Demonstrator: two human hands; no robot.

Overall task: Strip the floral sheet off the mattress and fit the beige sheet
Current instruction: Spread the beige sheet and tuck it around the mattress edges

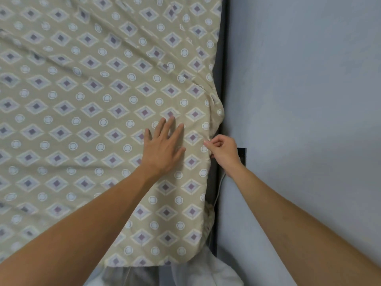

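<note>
So the beige sheet (86, 104), the one with the diamond and circle print, is lying spread over the mattress and filling most of the view, with its right edge running along the grey wall (305, 100). Both hands are working near that right edge, toward the lower half of the bed.

The left hand (162, 145) is lying flat on top of the sheet, fingers straight and spread, pressing the fabric down and gripping nothing. The right hand (223, 151) is sitting just beside it at the very edge of the mattress, fingers curled, pinching the sheet's border where it's wrapping over the side. The two hands are close together but not touching.

The sheet's long axis is running from the bottom of the view up and away, parallel to the wall. Creases are fanning out diagonally from the bunched spot on the right edge, just above the right hand, up toward the top left.

A dark bed frame (221, 58) is showing as a thin strip between the mattress and the wall. Some white fabric (206, 273) is lying bunched below the bed's near corner.
</note>
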